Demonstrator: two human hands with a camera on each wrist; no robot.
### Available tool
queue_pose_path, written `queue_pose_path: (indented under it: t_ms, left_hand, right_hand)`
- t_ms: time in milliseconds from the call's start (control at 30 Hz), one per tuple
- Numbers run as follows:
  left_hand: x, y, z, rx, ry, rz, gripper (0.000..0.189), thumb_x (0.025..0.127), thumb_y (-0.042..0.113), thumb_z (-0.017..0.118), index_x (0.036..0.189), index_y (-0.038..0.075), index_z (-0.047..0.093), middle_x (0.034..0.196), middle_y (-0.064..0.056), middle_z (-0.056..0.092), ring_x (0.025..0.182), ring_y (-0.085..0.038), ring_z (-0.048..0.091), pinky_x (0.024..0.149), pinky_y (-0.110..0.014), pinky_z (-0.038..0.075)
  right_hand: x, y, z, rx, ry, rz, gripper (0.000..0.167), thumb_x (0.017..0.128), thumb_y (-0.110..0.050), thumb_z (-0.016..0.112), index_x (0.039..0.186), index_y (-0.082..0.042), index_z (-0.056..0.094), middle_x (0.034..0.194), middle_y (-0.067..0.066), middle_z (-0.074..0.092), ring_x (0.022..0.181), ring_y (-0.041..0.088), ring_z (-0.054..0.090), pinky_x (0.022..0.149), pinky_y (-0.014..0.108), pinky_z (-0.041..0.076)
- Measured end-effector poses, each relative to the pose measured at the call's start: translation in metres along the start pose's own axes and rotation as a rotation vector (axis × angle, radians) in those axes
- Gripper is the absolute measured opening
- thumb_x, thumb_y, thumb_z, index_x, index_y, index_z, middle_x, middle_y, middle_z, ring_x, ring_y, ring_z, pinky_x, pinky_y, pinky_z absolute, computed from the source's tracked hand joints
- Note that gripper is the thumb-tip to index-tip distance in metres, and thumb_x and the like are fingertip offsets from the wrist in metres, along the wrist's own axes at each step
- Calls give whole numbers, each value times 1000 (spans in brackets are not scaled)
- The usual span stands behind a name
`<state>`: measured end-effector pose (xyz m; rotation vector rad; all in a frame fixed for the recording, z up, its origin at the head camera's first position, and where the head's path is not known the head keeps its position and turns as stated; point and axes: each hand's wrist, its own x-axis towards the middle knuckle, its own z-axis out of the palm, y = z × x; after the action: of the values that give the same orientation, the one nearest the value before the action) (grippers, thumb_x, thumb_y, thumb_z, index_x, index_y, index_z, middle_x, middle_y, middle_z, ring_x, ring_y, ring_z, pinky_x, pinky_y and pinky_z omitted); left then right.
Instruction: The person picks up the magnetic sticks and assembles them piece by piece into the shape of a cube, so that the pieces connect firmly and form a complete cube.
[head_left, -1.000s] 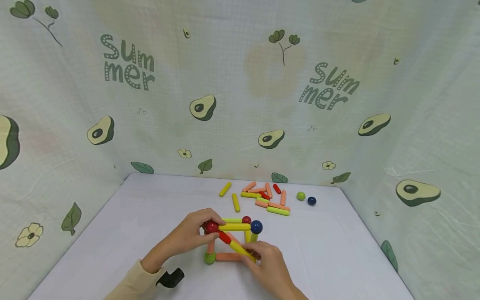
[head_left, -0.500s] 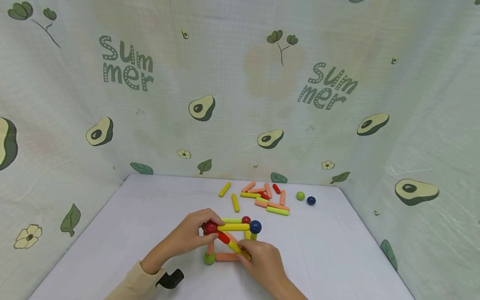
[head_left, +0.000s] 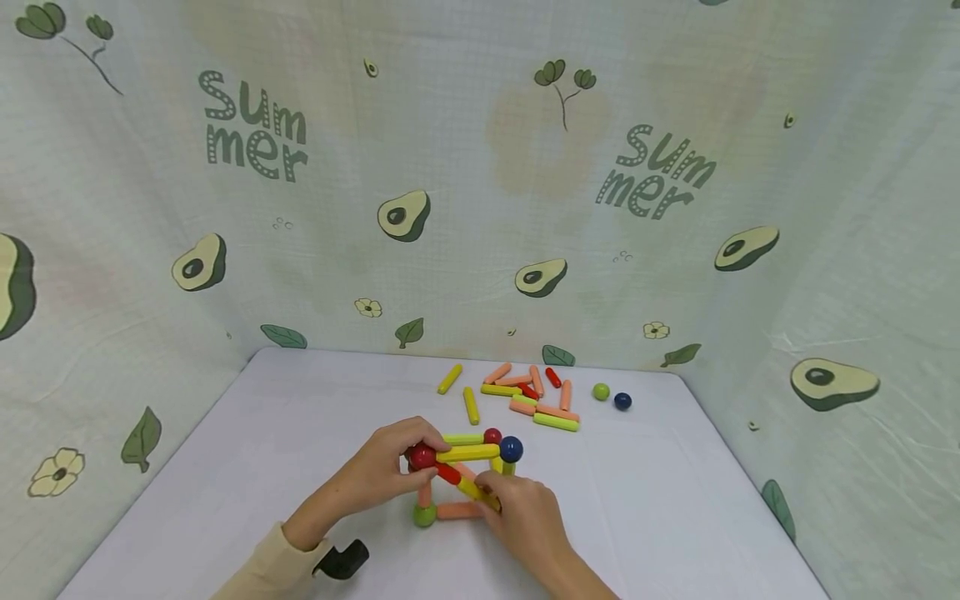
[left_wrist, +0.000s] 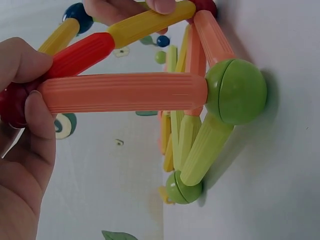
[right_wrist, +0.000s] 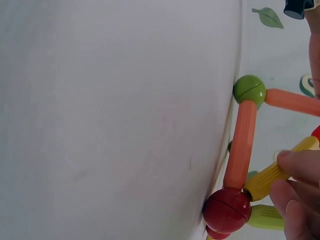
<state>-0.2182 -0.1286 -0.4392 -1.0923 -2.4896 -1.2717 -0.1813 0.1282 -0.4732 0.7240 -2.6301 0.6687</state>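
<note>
A box-like frame of magnetic rods and balls stands on the white table. My left hand pinches the dark red ball at its upper left corner. From that ball a yellow rod runs to a blue ball, and an orange rod drops to a green ball. A red rod slants down from it, joined end to end with another yellow rod. My right hand pinches this slanting yellow rod, whose lower end meets a lower red ball.
Loose orange, yellow, lime and red rods lie scattered at the back of the table. Beside them are a loose green ball and a dark blue ball. Printed cloth hangs behind and at both sides.
My right hand has shifted slightly left and up along with the slanting yellow rod. The frame's lower green ball has moved a little right. The left hand keeps its hold on the red ball.
</note>
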Motion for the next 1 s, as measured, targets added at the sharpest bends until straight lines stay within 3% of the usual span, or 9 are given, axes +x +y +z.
queue_pose_path:
  t_ms: [200,333,467,600,700,767,867,1000]
  left_hand:
    - [0,2,2,3,6,1,35,92,4,82,118,24,70,118,11,69,93,-10,61,67,-33,60]
    - [1,4,3,3,1,-3,35,92,4,82,119,24,70,118,10,69,94,-10,61,68,-30,60]
    - [2,5,2,13,-7,-5,35,92,5,82,118,25,70,118,11,68,95,-10,61,71,-26,59]
    - [2,6,0,9,-12,-23,36,91,4,82,118,26,70,119,12,68,95,-10,62,74,-25,60]
    - [-1,5,-1,-8,-15,-39,38,91,2,82,118,26,71,118,11,68,94,-10,62,74,-26,60]
    - [-2,4,0,-16,-21,-47,38,91,2,82,118,26,70,118,11,68,93,-10,62,73,-26,61]
    - [-2,2,0,-22,-34,-45,39,92,2,81,118,28,70,119,11,68,93,-10,63,74,-26,61]
    - [-2,0,-4,0,-28,-15,41,93,2,80,120,29,68,119,11,68,92,-9,62,73,-25,60]
  right_hand:
    - [0,2,-2,6,-12,0,21,86,-16,91,104,-14,80,91,-6,80,75,5,71,72,21,58]
    - [-6,5,-12,110,-1,6,17,89,-15,88,104,-14,81,93,-6,79,71,3,65,68,20,57]
    - [-12,22,-30,201,-18,94,10,91,-9,84,95,-16,77,85,-9,74,66,0,58,63,21,56]
    - [-11,47,-38,224,-150,224,16,92,-15,84,106,-14,75,91,-6,73,70,4,59,65,21,55]
    - [-7,59,-34,279,-304,231,34,92,-20,84,122,-10,73,107,1,74,77,7,62,69,22,56]
    - [-4,63,-28,323,-385,203,36,93,-22,84,125,-9,72,110,0,73,81,8,63,72,23,57]
    - [-1,64,-20,353,-418,175,25,94,-22,84,114,-10,74,99,-6,71,79,6,64,72,21,57]
    - [-1,58,-13,332,-378,171,17,92,-21,85,103,-12,75,87,-12,68,74,3,62,69,19,55]
